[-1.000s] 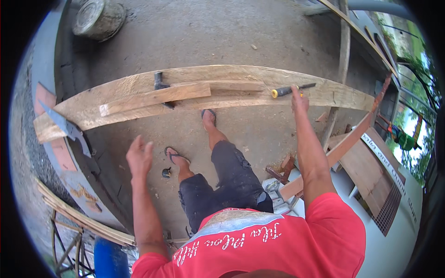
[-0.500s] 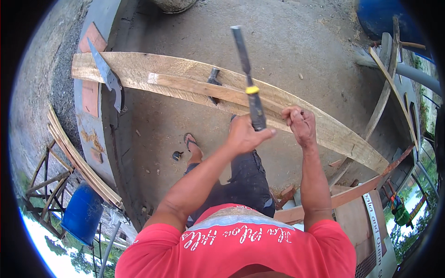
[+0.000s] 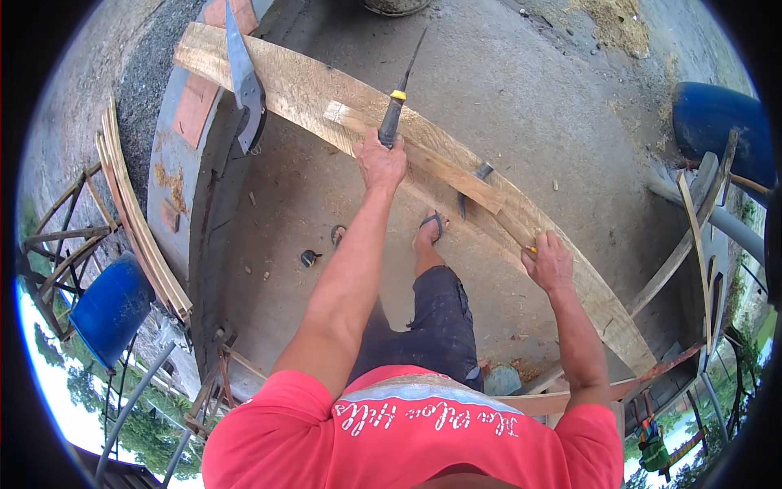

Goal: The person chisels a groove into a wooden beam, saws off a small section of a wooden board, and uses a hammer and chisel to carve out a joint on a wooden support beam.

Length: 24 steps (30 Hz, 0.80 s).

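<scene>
Right now my right hand (image 3: 550, 261), at four o'clock from my left, is pinching a small yellow stub (image 3: 531, 249); I cannot tell whether the fingers are also pressing on wood. My left hand (image 3: 380, 163) is wrapping round the dark, yellow-collared handle of a wood chisel (image 3: 392, 122), its bare blade pointing to one o'clock. Should that hold be loosening, the chisel could be falling tip first, nicking wood or skin.

Just under my hands, a batten (image 3: 440, 169) is lying lengthwise on a broad plank (image 3: 301, 90), which is running from ten o'clock to four. I am seeing no clamp, so a sideways push could be shifting the batten. At three o'clock a dark hammer head (image 3: 484, 171) is poking out from beneath it, perhaps making it rock.

Lower, at five o'clock, my right foot (image 3: 428, 228) is standing in just a flip-flop near the plank's inner edge, poorly guarded against anything dropping.

Farthest off, at ten o'clock, a handsaw (image 3: 242, 73) is lying across the plank's end, its handle overhanging; a jolt could be tipping it off.
</scene>
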### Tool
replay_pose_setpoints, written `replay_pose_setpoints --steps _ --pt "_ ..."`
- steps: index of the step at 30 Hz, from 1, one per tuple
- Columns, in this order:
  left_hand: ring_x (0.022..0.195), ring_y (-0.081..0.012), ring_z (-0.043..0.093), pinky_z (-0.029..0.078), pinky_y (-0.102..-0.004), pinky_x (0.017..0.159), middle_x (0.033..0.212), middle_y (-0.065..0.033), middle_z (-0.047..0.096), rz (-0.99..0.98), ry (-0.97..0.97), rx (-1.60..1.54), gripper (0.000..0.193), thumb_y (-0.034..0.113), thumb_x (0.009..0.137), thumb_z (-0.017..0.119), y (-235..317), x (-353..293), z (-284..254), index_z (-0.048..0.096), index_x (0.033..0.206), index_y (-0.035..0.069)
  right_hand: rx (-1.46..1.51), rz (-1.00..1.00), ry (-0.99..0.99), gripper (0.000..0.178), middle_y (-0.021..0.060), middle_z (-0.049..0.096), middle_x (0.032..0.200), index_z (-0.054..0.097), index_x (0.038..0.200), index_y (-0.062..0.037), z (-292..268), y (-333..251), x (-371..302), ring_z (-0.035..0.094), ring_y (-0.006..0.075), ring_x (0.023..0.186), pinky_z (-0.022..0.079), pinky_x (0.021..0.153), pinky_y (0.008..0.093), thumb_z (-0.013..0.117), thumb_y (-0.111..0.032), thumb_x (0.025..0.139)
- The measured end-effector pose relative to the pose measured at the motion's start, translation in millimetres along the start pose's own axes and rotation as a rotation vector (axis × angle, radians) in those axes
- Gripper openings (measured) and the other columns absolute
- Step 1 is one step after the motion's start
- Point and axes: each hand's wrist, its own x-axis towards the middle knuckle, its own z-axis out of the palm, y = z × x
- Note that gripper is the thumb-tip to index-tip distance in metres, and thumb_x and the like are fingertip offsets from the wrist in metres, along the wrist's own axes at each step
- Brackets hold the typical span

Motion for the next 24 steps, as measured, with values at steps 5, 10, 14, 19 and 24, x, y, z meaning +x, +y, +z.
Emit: replay_pose_setpoints --steps 5,10,14,19,24 --pt "0.097 -0.0413 0.058 0.047 -0.046 0.088 0.094 -0.0222 0.06 0.056 -0.075 0.004 0.037 0.027 0.083 0.073 -7.6 3.2 -20.9 0.059 0.108 0.003 0.07 0.22 -0.059 0.035 0.0169 0.058 0.091 0.054 0.091 -0.0046 -19.2 36.4 -107.5 0.062 0.0379 0.082 0.05 0.067 0.0483 0.075 -0.027 0.076" --pt "0.072 -0.0195 0.063 0.049 -0.0357 0.067 0.075 -0.0064 0.065 0.126 -0.225 -0.355 0.03 0.025 0.082 0.076 -67.9 -61.2 -98.7 0.06 0.097 0.004 0.19 0.338 -0.048 0.038 0.0205 0.06 0.089 0.054 0.091 -0.0009 -38.6 11.9 -142.5 0.061 0.0408 0.078 0.049 0.067 0.0482 0.076 -0.028 0.077" --pt "0.069 -0.0136 0.062 0.05 -0.0274 0.064 0.076 -0.0034 0.064 -0.02 -0.45 -0.666 0.028 0.019 0.086 0.074 -75.6 -85.0 -162.5 0.055 0.099 0.004 0.325 0.363 0.052 0.039 0.0214 0.06 0.078 0.054 0.089 0.0014 -56.9 -57.3 -81.2 0.061 0.0399 0.071 0.048 0.064 0.046 0.076 -0.029 0.077" --pt "0.12 -0.0194 0.054 0.045 -0.0385 0.097 0.114 -0.0139 0.063 0.098 -0.655 -1.13 0.014 0.009 0.079 0.072 -80.2 -104.1 -185.0 0.064 0.089 0.004 0.524 0.231 0.085 0.038 0.0204 0.057 0.069 0.053 0.078 0.0027 -89.6 -195.1 31.2 0.058 0.0363 0.064 0.045 0.061 0.0456 0.074 -0.029 0.077" --pt "0.109 -0.0149 0.059 0.048 -0.0323 0.089 0.106 -0.0095 0.066 0.232 -0.628 -1.022 0.029 0.005 0.074 0.07 -73.2 -94.1 -218.2 0.067 0.103 0.004 0.699 -0.227 -0.004 0.046 0.0199 0.061 0.081 0.061 0.095 0.0044 -96.1 -328.1 43.5 0.063 0.0353 0.076 0.05 0.067 0.043 0.078 -0.033 0.075"
